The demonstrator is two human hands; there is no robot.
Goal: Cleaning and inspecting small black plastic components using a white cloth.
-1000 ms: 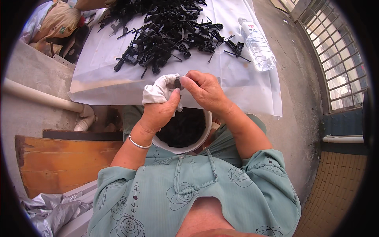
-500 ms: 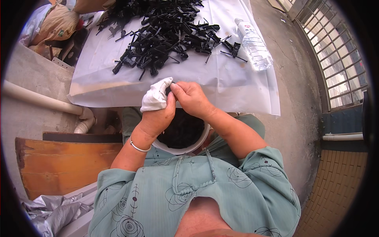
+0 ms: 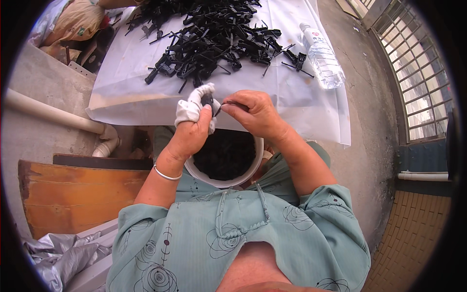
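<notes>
My left hand (image 3: 193, 121) wears a white cloth glove over its fingers, with the thumb bare. It is closed around a small black plastic part (image 3: 207, 100), the thumb pressing on it. Just to the right, my bare right hand (image 3: 258, 113) pinches a thin dark strip (image 3: 237, 104) whose tip reaches close to the part; whether they are joined I cannot tell. Beneath both hands, a white bucket (image 3: 259, 155) full of dark pieces stands between my legs. Beyond them, a heap of black plastic parts (image 3: 209, 46) with thin stems covers much of the table.
A clear plastic bottle (image 3: 322, 58) lies at the table's right side on the white plastic sheet (image 3: 292, 114). Sacks (image 3: 75, 24) are piled at the far left. A pale pipe (image 3: 53, 109) and an orange-brown board (image 3: 82, 194) flank my left; a barred window (image 3: 413, 68) is at right.
My hands were together at the fingertips; now they are apart, the right one moved rightward with the strip. The black part in my left hand has come into sight.
</notes>
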